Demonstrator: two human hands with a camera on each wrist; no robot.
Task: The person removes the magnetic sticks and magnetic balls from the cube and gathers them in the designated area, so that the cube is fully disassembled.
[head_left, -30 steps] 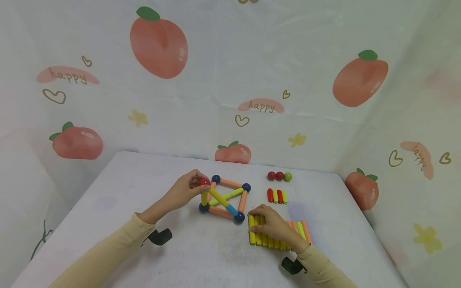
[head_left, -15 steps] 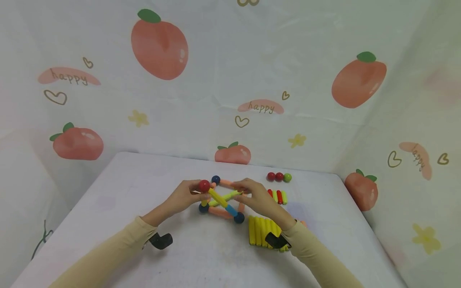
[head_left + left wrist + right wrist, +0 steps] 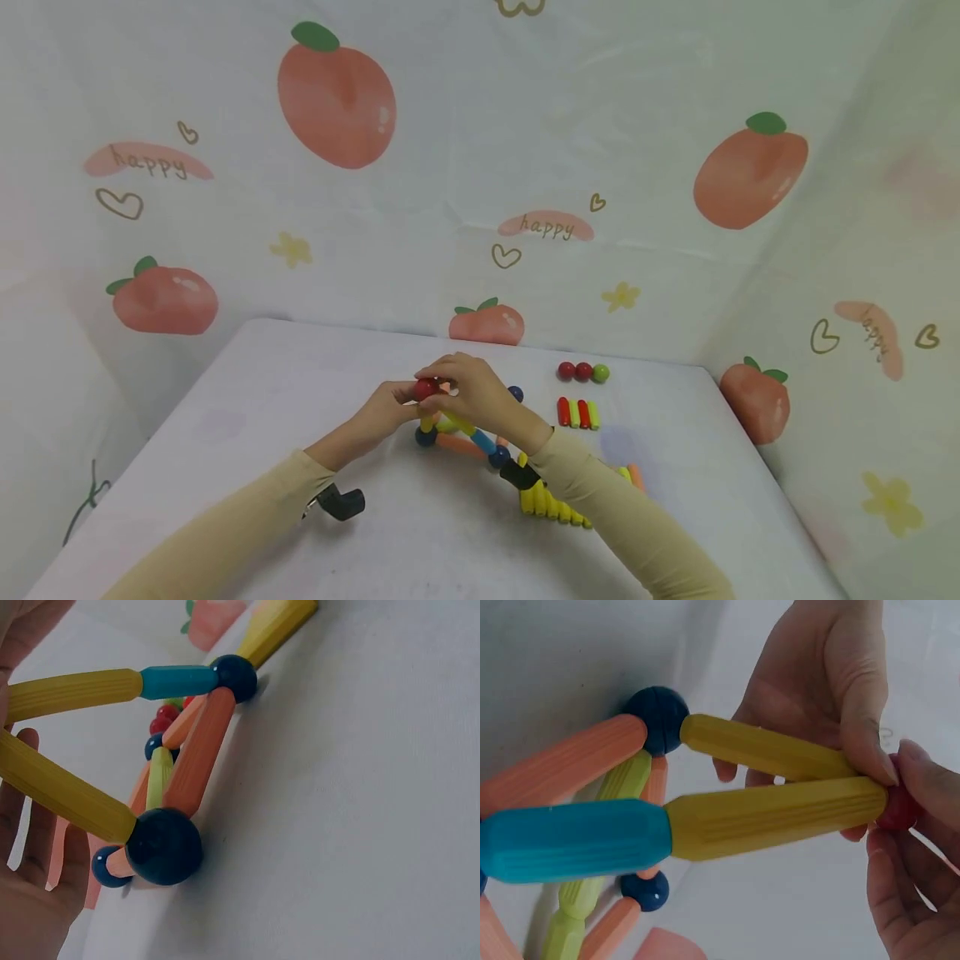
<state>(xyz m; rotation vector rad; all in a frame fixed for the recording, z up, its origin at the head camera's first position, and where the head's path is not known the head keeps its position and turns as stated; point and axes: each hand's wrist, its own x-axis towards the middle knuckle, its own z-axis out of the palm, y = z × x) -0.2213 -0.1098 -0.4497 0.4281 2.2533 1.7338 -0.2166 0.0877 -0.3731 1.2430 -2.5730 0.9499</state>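
Note:
Above the table, my left hand point(image 3: 378, 421) grips a red ball point(image 3: 425, 388) at the top of a stick-and-ball frame. My right hand point(image 3: 476, 396) has its thumb and fingers pinching the same ball, plain in the right wrist view. Two yellow sticks point(image 3: 772, 817) meet near this ball. One slopes to a dark blue ball point(image 3: 656, 720); the other continues through a blue stick point(image 3: 577, 840) to another dark blue ball point(image 3: 235, 678). Coral sticks point(image 3: 199, 750) and a light green diagonal point(image 3: 159, 776) make up the base. In the head view, my right hand hides part of it.
A row of yellow sticks point(image 3: 552, 506) lies on the right, partly behind my right forearm. Farther back are short red and light green sticks point(image 3: 583, 414). Behind those stand two red balls point(image 3: 567, 371) and a green ball point(image 3: 601, 373). A printed cloth wall closes the back.
My right hand has moved from the yellow stick row, up and left over the frame, to the red ball. My left hand stays at that ball.

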